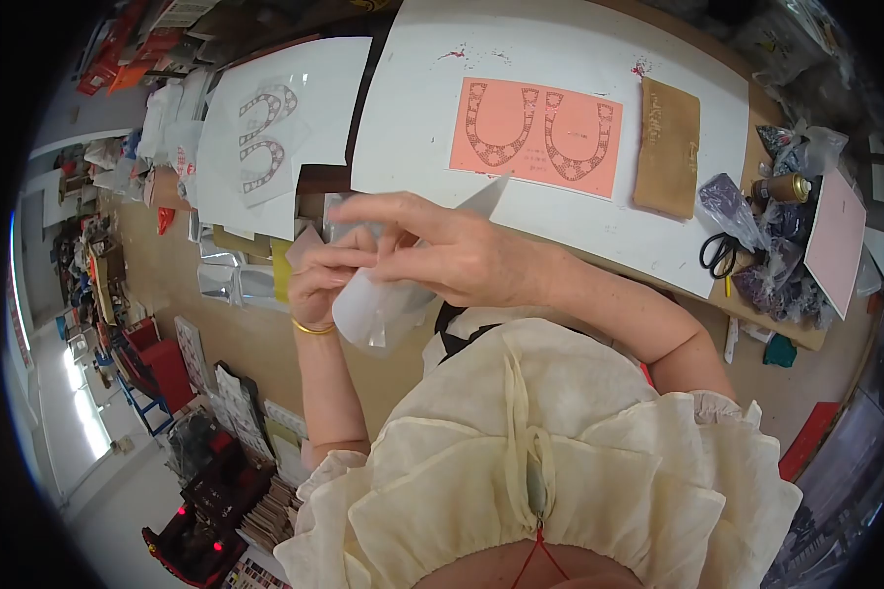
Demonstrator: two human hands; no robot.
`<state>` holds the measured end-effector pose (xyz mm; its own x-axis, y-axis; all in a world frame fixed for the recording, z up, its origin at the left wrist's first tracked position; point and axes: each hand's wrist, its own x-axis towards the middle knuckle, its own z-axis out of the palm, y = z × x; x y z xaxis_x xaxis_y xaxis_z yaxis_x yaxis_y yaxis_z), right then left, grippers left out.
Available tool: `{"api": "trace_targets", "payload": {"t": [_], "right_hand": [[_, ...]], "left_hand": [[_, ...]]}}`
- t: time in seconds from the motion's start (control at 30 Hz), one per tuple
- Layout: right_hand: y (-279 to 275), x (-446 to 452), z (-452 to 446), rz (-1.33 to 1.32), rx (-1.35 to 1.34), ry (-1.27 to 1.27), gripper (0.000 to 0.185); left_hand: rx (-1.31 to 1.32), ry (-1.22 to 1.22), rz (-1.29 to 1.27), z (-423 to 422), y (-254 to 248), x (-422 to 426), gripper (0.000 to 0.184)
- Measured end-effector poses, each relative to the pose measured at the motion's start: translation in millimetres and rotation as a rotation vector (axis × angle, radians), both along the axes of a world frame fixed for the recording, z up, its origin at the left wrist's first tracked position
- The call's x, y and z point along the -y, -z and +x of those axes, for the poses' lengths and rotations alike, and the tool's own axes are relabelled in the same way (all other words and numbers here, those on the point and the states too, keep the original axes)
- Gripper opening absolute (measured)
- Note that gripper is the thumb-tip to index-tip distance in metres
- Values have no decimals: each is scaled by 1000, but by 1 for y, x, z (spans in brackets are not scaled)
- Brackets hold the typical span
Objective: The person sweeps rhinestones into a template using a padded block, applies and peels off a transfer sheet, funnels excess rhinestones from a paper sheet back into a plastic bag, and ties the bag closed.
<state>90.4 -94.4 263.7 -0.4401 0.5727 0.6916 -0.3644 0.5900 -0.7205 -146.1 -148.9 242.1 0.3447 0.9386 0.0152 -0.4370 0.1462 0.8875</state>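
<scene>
White, thin and partly see-through, a curled sheet [371,312] hangs in front of the body, left of the frame's centre, off the table [408,133]. Right hand [460,257]: thumb and bent fingers pinch the sheet, the forefinger reaching out leftward. Left hand [322,279]: fingers bent and close together at the sheet's near edge; the tips are partly covered, so whether they pinch cannot be told.

Step in hand, as judged: working at the edge of the sheet with the fingertips of both hands. The next move calls for a light, exact grip, since film this limp could crease.

Materials noted: the sheet rolls to a rounded lower end with a glossy spot; a pointed corner shows above the right wrist. Upper centre, a flat pink card [537,139] bears two patterned U shapes. Upper right, a brown slab [667,147] looks scuffed. Upper left, clear film [287,157] with a patterned curved figure lies on white paper [326,110]. Far right, black-handled scissors [721,257] lie beside crumpled plastic bags [732,211]
</scene>
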Motion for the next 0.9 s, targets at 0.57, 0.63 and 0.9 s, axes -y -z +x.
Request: {"api": "trace_targets", "payload": {"t": [0.57, 0.63, 0.9], "right_hand": [[3, -29, 28, -51, -83, 367, 32], [7, -34, 23, -25, -103, 387, 34], [24, -85, 56, -103, -150, 760, 22]], "left_hand": [[-285, -493, 400, 31, 28, -46, 22], [-278, -502, 340, 51, 11, -53, 20], [-558, -808, 313, 14, 46, -82, 14]]}}
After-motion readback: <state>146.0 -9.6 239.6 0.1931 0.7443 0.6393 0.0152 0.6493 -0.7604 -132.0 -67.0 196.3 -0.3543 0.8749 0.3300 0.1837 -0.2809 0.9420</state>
